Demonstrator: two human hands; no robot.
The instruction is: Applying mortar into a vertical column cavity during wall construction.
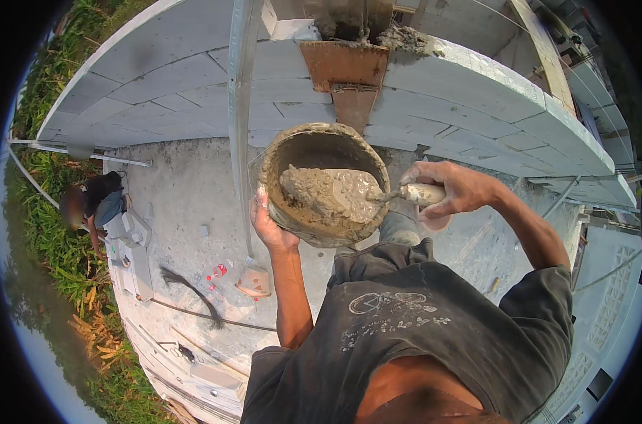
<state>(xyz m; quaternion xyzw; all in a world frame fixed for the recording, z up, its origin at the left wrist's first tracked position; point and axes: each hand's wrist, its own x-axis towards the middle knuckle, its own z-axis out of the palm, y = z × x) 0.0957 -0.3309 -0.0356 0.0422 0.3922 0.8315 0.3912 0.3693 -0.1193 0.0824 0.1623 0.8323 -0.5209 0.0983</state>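
My left hand (273, 225) grips the left rim of a round bucket (270, 166) whose walls are caked with mortar. Inside lies wet grey mortar (310, 194), heaped toward the left. My right hand (454, 187) is closed round the pale handle of a trowel (421, 193). Its blade reaches over the bucket's right side into the mortar and is largely covered by it. Just beyond the bucket stands a wall of pale blocks (469, 85), with brown boards (343, 65) set against its face and wet mortar smeared along the top above them.
A metal post (240, 92) rises left of the bucket. At the far left a person (105, 201) crouches by the floor's edge, beside plants (73, 261). A broom-like bundle (194, 293), a bottle (220, 270) and a mortar-stained bag (254, 281) lie on the concrete floor (187, 191).
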